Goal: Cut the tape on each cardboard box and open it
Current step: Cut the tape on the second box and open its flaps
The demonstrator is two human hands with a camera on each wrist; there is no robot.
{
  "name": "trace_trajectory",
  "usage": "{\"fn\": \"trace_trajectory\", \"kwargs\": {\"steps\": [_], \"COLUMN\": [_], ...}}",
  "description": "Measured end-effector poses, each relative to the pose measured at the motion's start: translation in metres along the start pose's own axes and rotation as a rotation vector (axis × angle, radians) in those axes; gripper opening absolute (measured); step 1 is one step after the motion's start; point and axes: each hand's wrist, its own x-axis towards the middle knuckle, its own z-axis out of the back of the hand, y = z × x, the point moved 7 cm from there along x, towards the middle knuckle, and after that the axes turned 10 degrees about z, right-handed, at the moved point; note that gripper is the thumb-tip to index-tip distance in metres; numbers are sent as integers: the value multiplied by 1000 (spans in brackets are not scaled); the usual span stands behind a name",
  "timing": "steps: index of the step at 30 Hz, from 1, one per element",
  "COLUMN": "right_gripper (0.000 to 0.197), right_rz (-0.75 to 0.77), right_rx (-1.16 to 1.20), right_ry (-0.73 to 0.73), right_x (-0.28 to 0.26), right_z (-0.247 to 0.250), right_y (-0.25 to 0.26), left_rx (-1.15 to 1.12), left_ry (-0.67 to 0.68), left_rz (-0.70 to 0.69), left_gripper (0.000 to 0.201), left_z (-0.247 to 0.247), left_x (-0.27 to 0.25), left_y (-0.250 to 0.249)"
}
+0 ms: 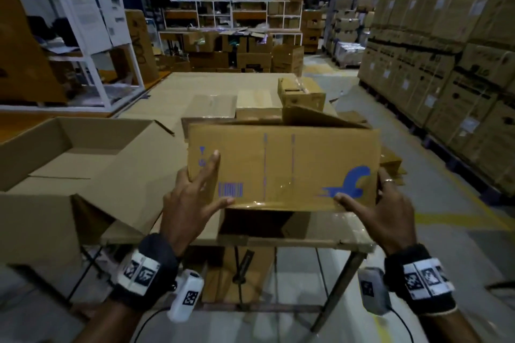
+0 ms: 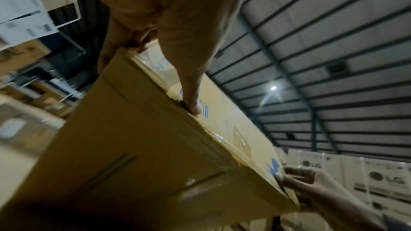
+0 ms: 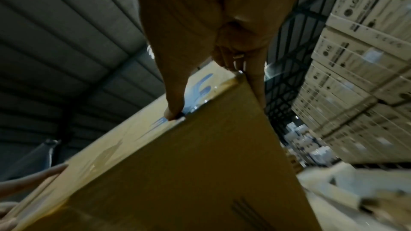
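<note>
At far left a large open carton (image 1: 64, 164) lies on the table (image 1: 278, 242); nothing shows inside it. The left hand (image 1: 192, 198) grips the lower left corner of the cardboard box (image 1: 281, 167), thumb on its face beside a blue barcode, unreadable. The box is held up over the table, its glossy tape (image 1: 278, 200) along the bottom edge. The right hand (image 1: 381, 209) grips the lower right corner beside a blue logo. Stacked cartons (image 1: 446, 64) at right read "LG"

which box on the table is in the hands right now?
The box with the blue logo, held at both ends by the left hand and right hand; the other boxes sit untouched.
</note>
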Motion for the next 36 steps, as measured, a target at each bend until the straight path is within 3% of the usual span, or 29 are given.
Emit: {"fn": "trace_trajectory", "kwargs": {"steps": [2,8,11,15,17,21,25,28,33,36], "right_gripper": [103,92,74,66,65,65,50,28,32,47], "right_rz": [-66,-231,-271,-330,-317,-253,9,181,181,155], "right_rx": [31,82,76,107,96,-17,-8,106,137,89], "right_ry": [48,159,183,243,234,120,-12,130,409,438], "right_x": [-18,-43,-50,-53,-55,-60,-59,-55,-51,-44], "right_z": [-32,-90,-106,-118,-115,-83,-62,-89,-132,-139], "right_y": [-21,-53,-67,-78,-76,-38,40,85,111,103], "left_rx": [-1,-86,-54,41,102,126,74,31,25,85], "left_ry": [58,260,328,371,366,225,133,147,215,250], "left_rz": [-6,16,-1,22,45,119,43,-68,-333,-445], "left_gripper": [108,126,130,131,127,122,102,81,62,56], "left_z": [-32,-115,-140,-152,-150,-128,-103,-95,-92,-87], "left_x": [-17,-59,-68,-72,-74,-68,-46,-26,1,21], "left_y": [16,57,69,81,84,79,54,28,-16,-37]}}
